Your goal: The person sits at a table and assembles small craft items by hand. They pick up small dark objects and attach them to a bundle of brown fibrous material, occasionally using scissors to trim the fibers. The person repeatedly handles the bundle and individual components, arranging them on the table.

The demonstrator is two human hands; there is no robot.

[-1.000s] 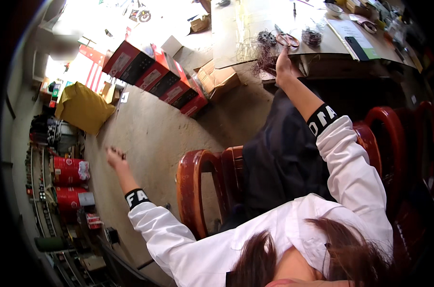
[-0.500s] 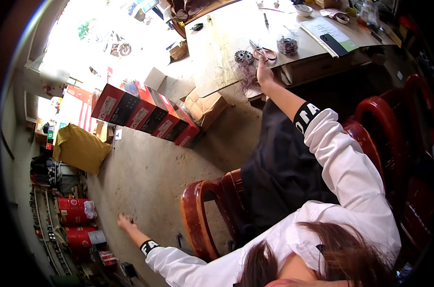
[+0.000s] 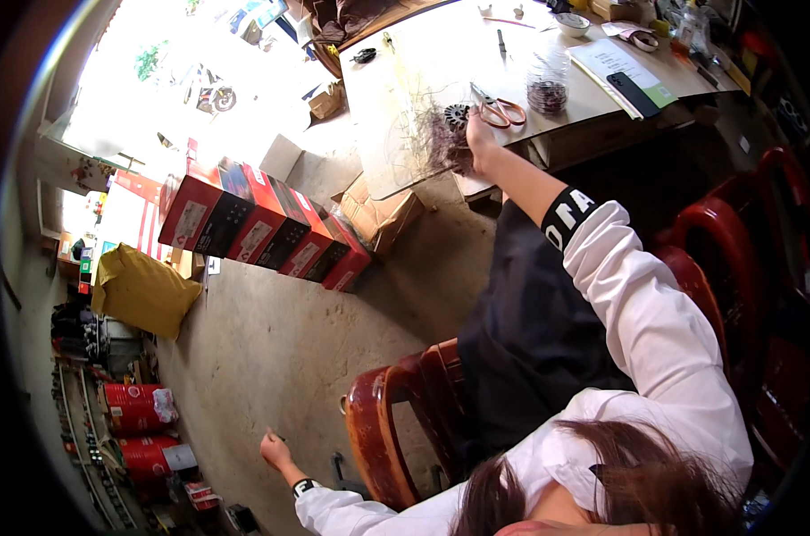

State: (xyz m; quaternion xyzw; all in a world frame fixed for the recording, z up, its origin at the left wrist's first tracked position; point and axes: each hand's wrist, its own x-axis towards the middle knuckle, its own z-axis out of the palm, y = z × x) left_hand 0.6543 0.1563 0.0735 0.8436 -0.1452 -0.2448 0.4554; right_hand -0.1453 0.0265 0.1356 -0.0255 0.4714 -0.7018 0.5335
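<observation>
My right hand is at the table's near edge, its fingers closed at the rim of a round, slotted motor stator. Just right of it lies a pair of scissors with orange handles. A tangle of fine, dark reddish wire spreads beside the stator and hangs over the edge. Low on the left, over the floor, my left hand is held out from my body with its fingers drawn together. A small dark bit shows at its fingertips, too small to name.
On the table stand a clear jar of dark coils, a phone on papers and a white bowl. Red and black boxes stand left of it, near a yellow sack. A wooden chair arm is between my arms.
My left hand has come inward, to the right and slightly down. My right hand has shifted left, away from the scissors' handles and against the stator. The whole view has tilted slightly.
</observation>
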